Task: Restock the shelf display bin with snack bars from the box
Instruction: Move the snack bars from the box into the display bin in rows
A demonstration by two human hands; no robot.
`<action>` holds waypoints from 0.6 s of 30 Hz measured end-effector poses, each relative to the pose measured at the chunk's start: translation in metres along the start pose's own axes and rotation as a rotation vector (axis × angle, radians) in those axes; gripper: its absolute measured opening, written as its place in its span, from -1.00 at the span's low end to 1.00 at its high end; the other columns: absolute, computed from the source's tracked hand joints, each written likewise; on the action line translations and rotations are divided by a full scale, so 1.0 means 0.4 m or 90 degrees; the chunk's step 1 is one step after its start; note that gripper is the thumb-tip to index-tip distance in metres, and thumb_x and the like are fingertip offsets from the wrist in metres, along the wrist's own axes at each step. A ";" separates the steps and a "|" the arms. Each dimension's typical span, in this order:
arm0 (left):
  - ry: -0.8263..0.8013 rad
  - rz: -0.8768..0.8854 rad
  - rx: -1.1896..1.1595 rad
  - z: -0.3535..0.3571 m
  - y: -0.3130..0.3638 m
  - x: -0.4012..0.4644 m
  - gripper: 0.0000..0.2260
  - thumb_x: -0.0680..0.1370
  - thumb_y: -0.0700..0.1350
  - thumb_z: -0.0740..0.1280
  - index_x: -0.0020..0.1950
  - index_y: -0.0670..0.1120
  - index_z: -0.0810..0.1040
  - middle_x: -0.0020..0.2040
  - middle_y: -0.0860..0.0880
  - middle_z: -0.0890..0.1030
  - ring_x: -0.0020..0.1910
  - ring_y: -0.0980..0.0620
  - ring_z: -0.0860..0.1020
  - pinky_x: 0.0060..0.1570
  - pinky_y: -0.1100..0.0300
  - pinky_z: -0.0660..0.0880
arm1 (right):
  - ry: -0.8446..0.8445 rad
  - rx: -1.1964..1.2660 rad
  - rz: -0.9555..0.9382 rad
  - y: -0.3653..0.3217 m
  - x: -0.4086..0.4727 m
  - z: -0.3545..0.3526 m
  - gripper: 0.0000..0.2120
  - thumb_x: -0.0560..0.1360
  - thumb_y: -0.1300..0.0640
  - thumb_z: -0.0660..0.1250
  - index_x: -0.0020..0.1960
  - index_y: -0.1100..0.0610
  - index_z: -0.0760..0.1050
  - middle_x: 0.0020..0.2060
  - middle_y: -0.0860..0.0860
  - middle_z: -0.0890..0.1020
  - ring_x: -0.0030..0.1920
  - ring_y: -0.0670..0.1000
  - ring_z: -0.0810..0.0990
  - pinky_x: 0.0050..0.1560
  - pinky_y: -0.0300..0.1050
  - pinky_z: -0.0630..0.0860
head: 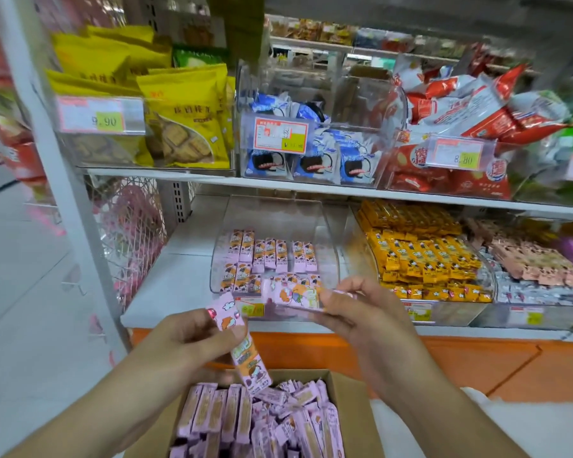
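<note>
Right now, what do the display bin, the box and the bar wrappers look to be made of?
Display bin: looks like clear rigid plastic, glossy; the bars and the shelf show through its walls.
Box: brown corrugated cardboard by the look, matte, with open flaps.
Wrapper of the bar in the left hand: thin printed film, probably plastic, slightly shiny, pink, with crimped ends.
The bars in the right hand are too blurred to judge.

- Snack bars (250,355): pink-lilac wrappers printed with orange and white cartoon figures.
- Box (351,408): plain brown cardboard.
- Display bin (272,216): clear plastic.
- Neighbouring bars (420,249): yellow-orange wrappers with dark marks.
- Shelf (179,259): white, with an orange base (477,361).
- Biscuit bags (186,117): yellow.
- Price tags (280,135): red-bordered with yellow-green patches.
</note>
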State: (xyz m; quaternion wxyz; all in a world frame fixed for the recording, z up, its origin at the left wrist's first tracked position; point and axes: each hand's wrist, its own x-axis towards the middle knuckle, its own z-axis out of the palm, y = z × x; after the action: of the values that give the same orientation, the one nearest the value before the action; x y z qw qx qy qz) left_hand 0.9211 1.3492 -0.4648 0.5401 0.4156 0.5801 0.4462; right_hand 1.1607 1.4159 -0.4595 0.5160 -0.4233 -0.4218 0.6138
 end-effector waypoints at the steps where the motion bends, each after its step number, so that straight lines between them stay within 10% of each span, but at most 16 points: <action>1: 0.003 0.002 0.008 0.000 0.001 0.003 -0.76 0.51 -0.17 0.49 0.12 -0.26 0.68 0.01 -0.35 0.70 -0.16 -0.28 0.72 -0.01 -0.15 0.69 | 0.012 0.018 0.011 0.002 0.002 -0.005 -0.82 0.49 0.41 0.47 -0.07 0.28 0.48 -0.21 0.18 0.62 0.00 0.17 0.73 0.02 0.01 0.70; 8: 0.037 0.109 0.154 0.058 0.105 0.137 -0.63 0.52 0.03 0.52 0.22 0.04 0.44 -0.09 -0.11 0.74 -0.19 0.00 0.72 -0.21 0.28 0.59 | 0.106 -0.218 -0.063 -0.047 0.096 -0.036 -0.89 0.52 0.19 0.52 -0.17 0.08 0.66 -0.18 -0.08 0.73 -0.11 -0.02 0.68 -0.12 -0.09 0.51; 12: 0.073 0.180 0.194 0.119 0.138 0.350 -0.76 0.51 -0.05 0.56 0.04 -0.07 0.55 -0.06 -0.17 0.67 -0.26 -0.09 0.64 -0.21 -0.12 0.62 | 0.184 -0.284 -0.093 -0.026 0.182 -0.073 -0.86 0.50 0.06 0.54 -0.20 0.04 0.65 -0.23 0.00 0.69 -0.22 0.05 0.58 -0.21 0.04 0.46; 18: 0.157 0.199 0.424 0.171 0.083 0.670 -0.73 0.48 0.01 0.56 -0.08 -0.06 0.52 -0.26 -0.05 0.63 -0.24 -0.11 0.59 -0.26 0.09 0.44 | 0.198 -0.262 -0.125 -0.006 0.262 -0.118 -0.83 0.54 0.03 0.51 -0.16 0.08 0.63 -0.26 -0.01 0.69 -0.26 0.01 0.66 -0.24 -0.09 0.53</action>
State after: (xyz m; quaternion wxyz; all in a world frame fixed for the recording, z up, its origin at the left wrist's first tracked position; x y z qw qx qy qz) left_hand 0.9704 1.6209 -0.5027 0.2272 0.5947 0.6834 0.3574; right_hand 1.1949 1.5237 -0.4794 0.5349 -0.5653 -0.4922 0.3900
